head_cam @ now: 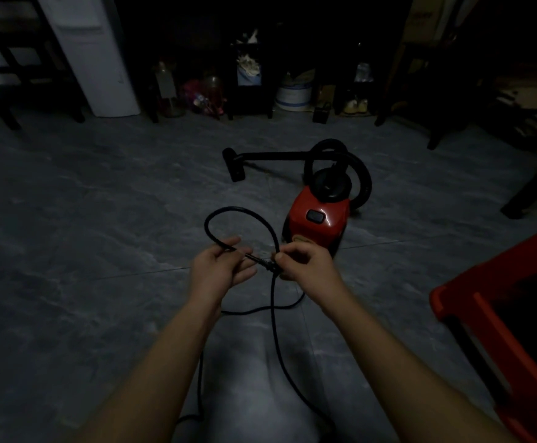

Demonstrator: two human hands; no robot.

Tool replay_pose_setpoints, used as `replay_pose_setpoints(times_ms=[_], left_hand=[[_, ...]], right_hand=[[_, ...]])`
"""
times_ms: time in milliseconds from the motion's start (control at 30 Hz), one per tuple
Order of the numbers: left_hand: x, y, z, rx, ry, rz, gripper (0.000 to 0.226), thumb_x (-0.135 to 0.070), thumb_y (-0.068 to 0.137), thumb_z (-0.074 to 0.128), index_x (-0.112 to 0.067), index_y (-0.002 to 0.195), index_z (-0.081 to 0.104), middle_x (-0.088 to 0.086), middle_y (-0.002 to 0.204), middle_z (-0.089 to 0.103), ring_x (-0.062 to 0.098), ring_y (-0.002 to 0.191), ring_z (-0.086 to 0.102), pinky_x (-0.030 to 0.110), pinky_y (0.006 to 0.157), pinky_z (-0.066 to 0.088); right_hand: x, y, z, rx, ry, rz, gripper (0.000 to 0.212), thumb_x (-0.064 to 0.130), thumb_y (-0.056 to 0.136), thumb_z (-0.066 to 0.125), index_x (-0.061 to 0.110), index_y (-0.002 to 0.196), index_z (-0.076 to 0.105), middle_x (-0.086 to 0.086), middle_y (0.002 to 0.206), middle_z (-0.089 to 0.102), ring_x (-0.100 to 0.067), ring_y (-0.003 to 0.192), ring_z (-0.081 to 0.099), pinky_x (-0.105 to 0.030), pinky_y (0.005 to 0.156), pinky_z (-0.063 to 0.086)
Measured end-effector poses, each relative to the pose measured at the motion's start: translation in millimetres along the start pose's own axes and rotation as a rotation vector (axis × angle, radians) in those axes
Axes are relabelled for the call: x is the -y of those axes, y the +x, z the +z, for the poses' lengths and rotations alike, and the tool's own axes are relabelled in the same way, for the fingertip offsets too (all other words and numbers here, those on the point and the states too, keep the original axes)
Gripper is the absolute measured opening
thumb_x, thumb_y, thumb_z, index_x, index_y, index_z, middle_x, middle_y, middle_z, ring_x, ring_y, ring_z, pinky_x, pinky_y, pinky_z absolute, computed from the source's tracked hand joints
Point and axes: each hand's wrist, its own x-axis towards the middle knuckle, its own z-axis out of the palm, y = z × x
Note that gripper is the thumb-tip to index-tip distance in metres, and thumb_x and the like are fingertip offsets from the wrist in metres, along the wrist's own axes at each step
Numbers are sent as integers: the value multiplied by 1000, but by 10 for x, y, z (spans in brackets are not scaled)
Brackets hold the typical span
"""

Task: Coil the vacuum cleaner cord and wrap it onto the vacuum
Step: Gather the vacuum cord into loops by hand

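A small red vacuum cleaner with a black top stands on the floor just beyond my hands. Its black hose arcs behind it, and the wand and floor nozzle lie to the left. The black cord forms one loop in the air between my hands, then trails down past my knees. My right hand pinches the plug end where the loop crosses. My left hand has its fingers loosely spread with the cord lying across them.
A red plastic stool stands close at the right. Dark furniture legs, a white appliance and bottles and clutter line the far wall. Grey tiled floor surrounds the vacuum.
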Motion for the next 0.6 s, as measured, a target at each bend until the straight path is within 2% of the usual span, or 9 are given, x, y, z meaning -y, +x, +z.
replay_pose_setpoints(times_ms=[67, 167, 300, 467, 600], left_hand=[[-11, -27, 24, 5, 33, 20, 25, -6, 94, 63, -12, 117, 62, 10, 98, 76, 22, 88, 75, 28, 69, 60], [-43, -78, 61, 4, 51, 37, 22, -5, 92, 66, -12, 112, 63, 13, 93, 76, 19, 80, 76, 26, 65, 60], [-66, -103, 98, -25, 43, 30, 14, -3, 88, 71, -4, 101, 65, 19, 91, 75, 20, 72, 75, 26, 61, 60], [-35, -95, 90, -68, -5, 27, 8, -6, 92, 66, 1, 95, 65, 17, 90, 76, 23, 80, 76, 27, 64, 61], [-23, -49, 21, -86, -83, -26, 13, -6, 94, 63, 5, 101, 64, 18, 94, 76, 24, 82, 76, 25, 64, 60]], right_hand=[[-7, 3, -19, -5, -12, 0, 8, 12, 90, 70, 6, 94, 75, -1, 87, 72, -16, 81, 70, -32, 71, 62], [-33, 23, -43, -32, 26, 29, 13, 11, 91, 68, 1, 98, 73, -14, 94, 75, -15, 79, 71, -22, 61, 57], [-71, 59, -25, -41, 92, 106, 14, 11, 93, 66, -1, 98, 71, -17, 92, 75, -23, 78, 72, -29, 60, 59], [-46, 50, 34, 27, 74, 84, 14, 15, 89, 72, 6, 100, 73, -8, 91, 75, -17, 85, 73, -30, 72, 62], [-86, 54, 65, 79, -28, 46, 26, 10, 82, 78, 8, 107, 73, -8, 95, 75, -16, 84, 72, -33, 83, 61]])
